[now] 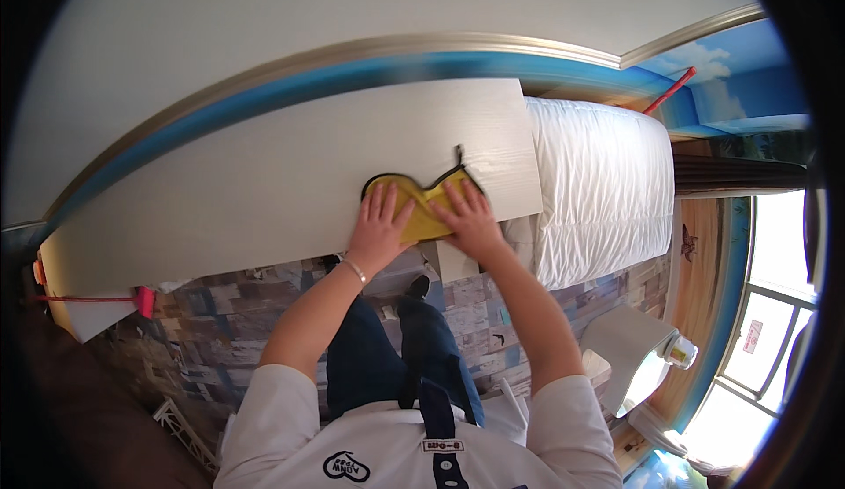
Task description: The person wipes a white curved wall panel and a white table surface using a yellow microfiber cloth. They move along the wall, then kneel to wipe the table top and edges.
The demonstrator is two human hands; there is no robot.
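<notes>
A yellow cloth (419,221) with black edging and a dark loop lies on a long white wood-grain panel (277,192). On its left half rests my left hand (381,225), a bracelet at the wrist. My right hand (472,218) presses on the right half. Both sets of fingers are spread over the cloth, which is creased between the two hands. The cloth lies near the panel's front edge. My palms hide part of it.
White ruffled bedding (601,185) adjoins the panel's right end. A wall with a metallic trim (422,43) runs behind. Below is a patterned plank-look floor (251,330). A pale cabinet (624,350) with a white container (680,352) stands right, near a bright window (759,330).
</notes>
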